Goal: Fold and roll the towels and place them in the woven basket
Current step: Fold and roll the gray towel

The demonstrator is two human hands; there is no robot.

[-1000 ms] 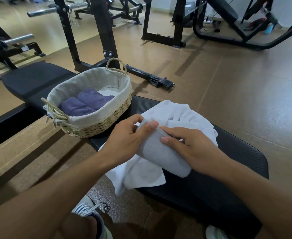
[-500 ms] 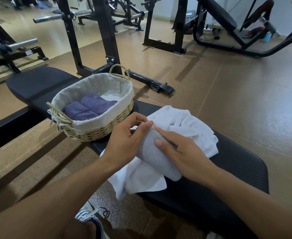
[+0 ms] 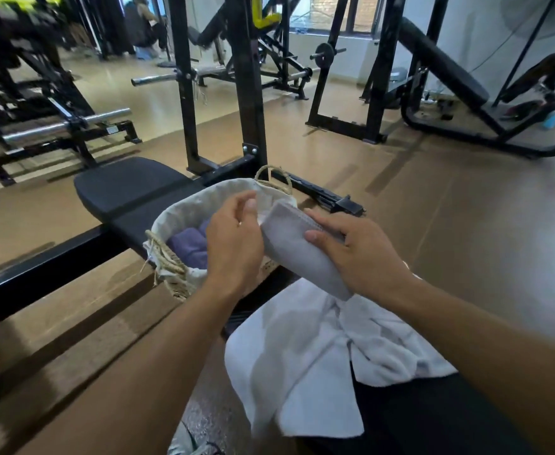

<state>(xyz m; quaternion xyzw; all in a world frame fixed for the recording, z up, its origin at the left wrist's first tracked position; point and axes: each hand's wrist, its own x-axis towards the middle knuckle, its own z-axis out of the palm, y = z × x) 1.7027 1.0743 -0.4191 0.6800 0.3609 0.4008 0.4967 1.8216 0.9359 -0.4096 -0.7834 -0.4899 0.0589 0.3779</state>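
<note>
One woven basket (image 3: 174, 284), two purple rolled towels (image 3: 191, 246), one grey rolled towel (image 3: 297, 254), one white towel (image 3: 318, 366), two hands (image 3: 233, 244).
</note>
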